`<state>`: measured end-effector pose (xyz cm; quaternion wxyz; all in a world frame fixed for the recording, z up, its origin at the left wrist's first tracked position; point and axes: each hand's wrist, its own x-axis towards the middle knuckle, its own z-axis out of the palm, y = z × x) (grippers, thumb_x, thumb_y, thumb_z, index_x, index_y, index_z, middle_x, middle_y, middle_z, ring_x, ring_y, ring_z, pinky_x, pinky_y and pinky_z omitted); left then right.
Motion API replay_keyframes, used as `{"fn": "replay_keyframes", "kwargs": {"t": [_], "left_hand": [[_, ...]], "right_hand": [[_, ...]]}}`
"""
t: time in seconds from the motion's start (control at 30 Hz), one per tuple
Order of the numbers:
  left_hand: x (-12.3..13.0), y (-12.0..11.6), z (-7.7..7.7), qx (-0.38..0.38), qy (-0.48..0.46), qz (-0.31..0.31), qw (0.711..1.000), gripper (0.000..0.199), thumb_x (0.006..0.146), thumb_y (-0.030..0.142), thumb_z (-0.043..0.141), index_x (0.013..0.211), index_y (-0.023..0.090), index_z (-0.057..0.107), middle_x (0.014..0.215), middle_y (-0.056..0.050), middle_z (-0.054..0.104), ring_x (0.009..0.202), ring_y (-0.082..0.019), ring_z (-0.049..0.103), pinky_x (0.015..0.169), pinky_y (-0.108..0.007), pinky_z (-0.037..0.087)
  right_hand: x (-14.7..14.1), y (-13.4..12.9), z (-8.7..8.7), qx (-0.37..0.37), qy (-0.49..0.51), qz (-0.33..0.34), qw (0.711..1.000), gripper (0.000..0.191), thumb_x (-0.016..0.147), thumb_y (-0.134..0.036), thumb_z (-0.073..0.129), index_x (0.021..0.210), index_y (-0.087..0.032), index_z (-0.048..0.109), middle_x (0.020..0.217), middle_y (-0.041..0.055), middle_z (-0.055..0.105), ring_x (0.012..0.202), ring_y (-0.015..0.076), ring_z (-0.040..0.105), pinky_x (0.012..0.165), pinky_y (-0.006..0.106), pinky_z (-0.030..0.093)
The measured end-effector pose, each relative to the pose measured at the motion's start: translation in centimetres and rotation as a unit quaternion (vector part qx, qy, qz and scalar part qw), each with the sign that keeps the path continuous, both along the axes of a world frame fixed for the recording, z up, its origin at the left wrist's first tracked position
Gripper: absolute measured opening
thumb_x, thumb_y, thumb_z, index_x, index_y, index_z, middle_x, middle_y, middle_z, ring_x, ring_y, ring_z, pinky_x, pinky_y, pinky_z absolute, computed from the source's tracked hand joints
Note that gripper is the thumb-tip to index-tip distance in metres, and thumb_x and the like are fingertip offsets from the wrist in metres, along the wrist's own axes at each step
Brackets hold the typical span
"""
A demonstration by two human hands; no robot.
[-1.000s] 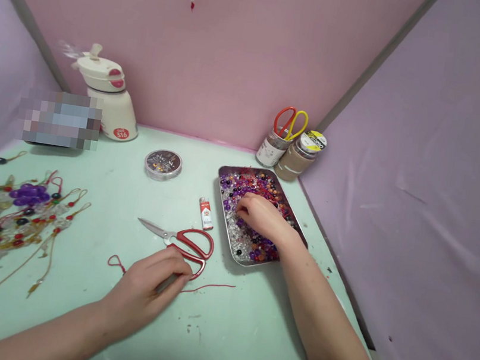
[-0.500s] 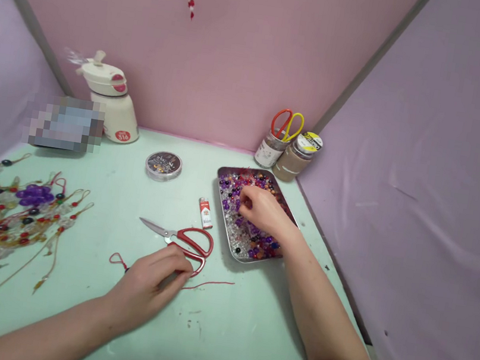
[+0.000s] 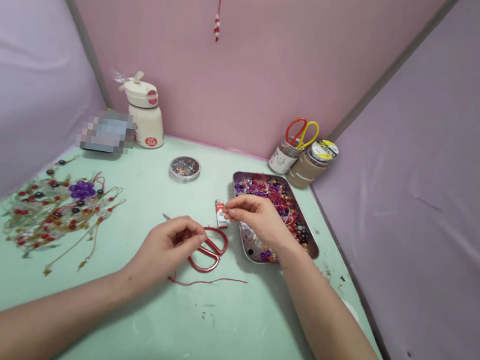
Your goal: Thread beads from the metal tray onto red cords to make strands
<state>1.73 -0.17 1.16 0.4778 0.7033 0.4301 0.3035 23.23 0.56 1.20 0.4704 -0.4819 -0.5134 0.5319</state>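
My left hand (image 3: 174, 242) is closed in a pinch just above the red-handled scissors (image 3: 204, 266), covering part of their blades. Whatever lies between its fingertips, if anything, is too small to name. My right hand (image 3: 257, 215) is also pinched, over the left rim of the metal tray (image 3: 242, 251); its fingertips hide part of a red and white lighter (image 3: 220, 214), and I cannot make out what they hold. Loose beads (image 3: 265, 190) in purple, clear, black and red fill the tray. A thin red cord (image 3: 211, 282) lies in front of the scissors.
On the left lies a heap of beaded strings (image 3: 47, 205) with a purple bead cluster (image 3: 82, 189). Farther back stand a cream bottle (image 3: 147, 121), a round clear case (image 3: 184, 169), a jar with scissors (image 3: 283, 157) and a brown-wrapped jar (image 3: 307, 169).
My right hand has come out of the beads toward the left, over the tray's rim. My left hand has risen off the cord and scissors handle. The camera view has shifted left.
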Motion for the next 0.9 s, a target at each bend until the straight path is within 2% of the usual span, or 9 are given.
{"fn": "replay_keyframes", "kwargs": {"t": [0.17, 0.27, 0.53, 0.7, 0.9], "left_hand": [[1.6, 2.8, 2.9, 0.016, 0.014, -0.012, 1.000, 0.019, 0.075, 0.035, 0.058, 0.075, 0.017, 0.064, 0.072, -0.001, 0.065, 0.066, -0.014, 0.057, 0.062, -0.025, 0.045], [2.5, 3.7, 3.8, 0.034, 0.018, -0.017, 0.999, 0.015, 0.075, 0.031, 0.058, 0.075, 0.018, 0.064, 0.074, 0.000, 0.067, 0.069, -0.014, 0.059, 0.067, -0.025, 0.046], [2.6, 3.9, 2.1, 0.005, -0.011, -0.023, 1.000, 0.017, 0.076, 0.033, 0.058, 0.081, 0.018, 0.064, 0.083, -0.003, 0.070, 0.078, -0.016, 0.065, 0.074, -0.028, 0.049], [2.7, 3.7, 1.9, -0.010, -0.042, -0.021, 0.999, 0.015, 0.077, 0.031, 0.058, 0.080, 0.018, 0.063, 0.085, -0.003, 0.071, 0.081, -0.017, 0.066, 0.077, -0.029, 0.050], [2.8, 3.4, 1.4, 0.017, -0.057, -0.021, 0.998, 0.014, 0.078, 0.030, 0.057, 0.080, 0.018, 0.063, 0.085, -0.004, 0.071, 0.079, -0.017, 0.067, 0.077, -0.030, 0.052]], "right_hand": [[-0.5, -0.1, -0.1, -0.020, 0.027, -0.011, 0.999, 0.016, 0.066, -0.026, 0.074, 0.079, -0.018, 0.069, 0.077, 0.0014, 0.070, 0.072, 0.0134, 0.064, 0.071, 0.029, 0.050], [-0.6, -0.1, -0.1, -0.014, 0.025, -0.018, 0.999, 0.015, 0.066, -0.027, 0.074, 0.078, -0.019, 0.069, 0.075, 0.0002, 0.069, 0.068, 0.0118, 0.061, 0.069, 0.027, 0.049], [-0.7, 0.1, -0.8, -0.002, 0.030, -0.029, 0.999, 0.014, 0.065, -0.026, 0.074, 0.076, -0.020, 0.069, 0.068, -0.0024, 0.065, 0.062, 0.0102, 0.057, 0.067, 0.026, 0.047], [-0.7, 0.2, -1.1, 0.000, 0.037, -0.021, 0.999, 0.014, 0.065, -0.026, 0.074, 0.076, -0.019, 0.068, 0.072, -0.0010, 0.067, 0.065, 0.0111, 0.059, 0.068, 0.026, 0.048], [-0.7, 0.2, -1.4, -0.003, 0.043, -0.025, 0.999, 0.015, 0.064, -0.026, 0.076, 0.075, -0.020, 0.067, 0.074, -0.0002, 0.068, 0.068, 0.0121, 0.060, 0.070, 0.027, 0.049]]}}
